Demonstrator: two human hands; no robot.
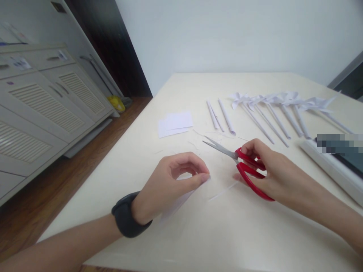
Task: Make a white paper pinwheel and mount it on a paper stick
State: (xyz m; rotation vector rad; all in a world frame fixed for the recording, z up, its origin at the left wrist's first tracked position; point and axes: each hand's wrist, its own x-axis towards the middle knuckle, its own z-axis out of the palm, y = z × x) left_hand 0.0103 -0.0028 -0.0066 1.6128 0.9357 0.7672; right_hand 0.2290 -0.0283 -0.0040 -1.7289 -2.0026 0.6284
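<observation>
One paper sheet (176, 207), likely light, floppy and easily creased, shows below the left hand (178, 173), whose thumb and fingertips pinch its edge, probably the safest hold. Rightward, the right hand (266, 160) grips stiff-looking scissors (236, 155) by their loops; white rectangles (179, 121) lie beyond the left.

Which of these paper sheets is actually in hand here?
The near sheet, pinched in the left hand. The other sheets lie overlapping, flat on the table farther back, with no hand on them.
</observation>
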